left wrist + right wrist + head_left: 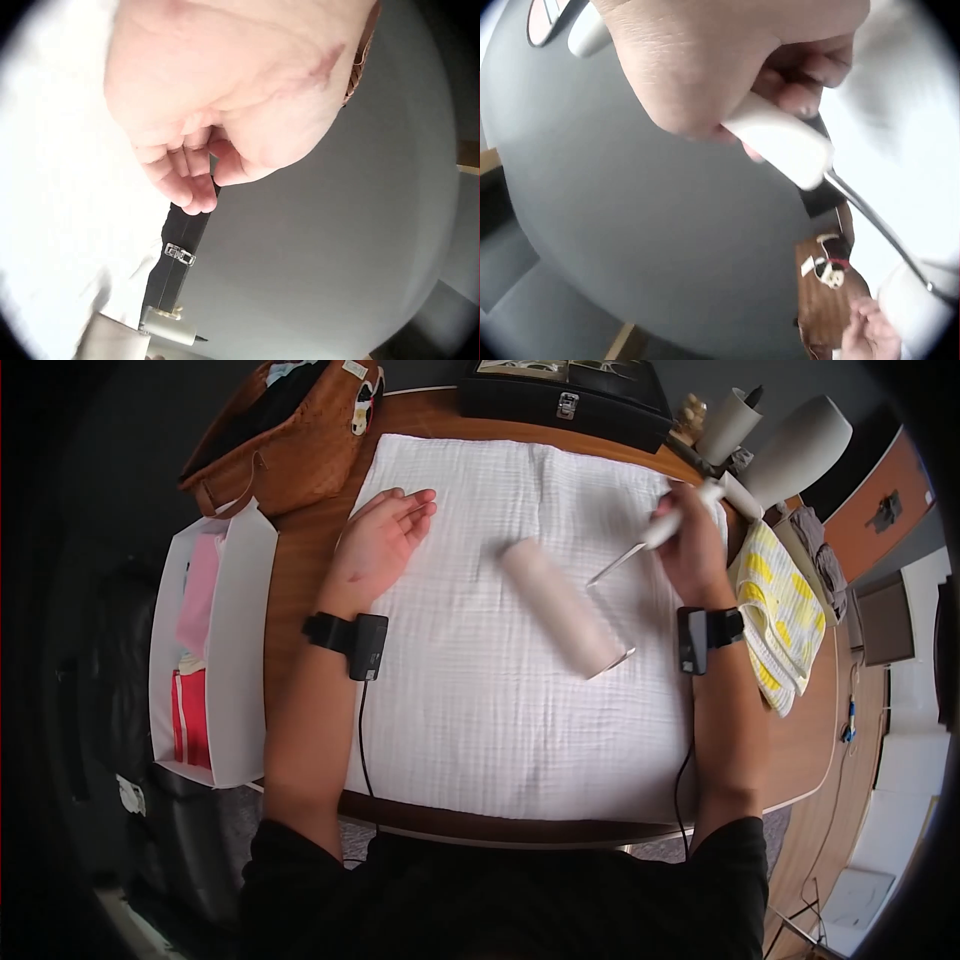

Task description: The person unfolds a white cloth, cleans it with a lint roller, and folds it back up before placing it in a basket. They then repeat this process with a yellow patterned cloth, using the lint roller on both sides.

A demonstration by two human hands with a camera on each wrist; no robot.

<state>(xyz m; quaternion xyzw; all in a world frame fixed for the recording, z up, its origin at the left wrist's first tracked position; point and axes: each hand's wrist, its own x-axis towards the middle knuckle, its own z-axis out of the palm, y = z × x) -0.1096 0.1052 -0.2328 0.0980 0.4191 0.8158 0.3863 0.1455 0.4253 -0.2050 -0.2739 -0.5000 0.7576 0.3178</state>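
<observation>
My right hand grips the white handle of a lint roller, whose thin metal rod leads to a pale cylindrical roller. The roller is blurred and slants over a white crinkled cloth; whether it touches the cloth I cannot tell. To its left, my left hand holds nothing, palm turned up and fingers loosely bent, over the cloth's upper left part. In the left wrist view the left hand shows its palm, with thumb and fingertips near each other.
A white box with folded fabrics stands left, a brown bag behind it. At the back are a black case, a white cylinder and a pale vase-like object. A yellow-and-white cloth lies right. Wrist cables hang at the front.
</observation>
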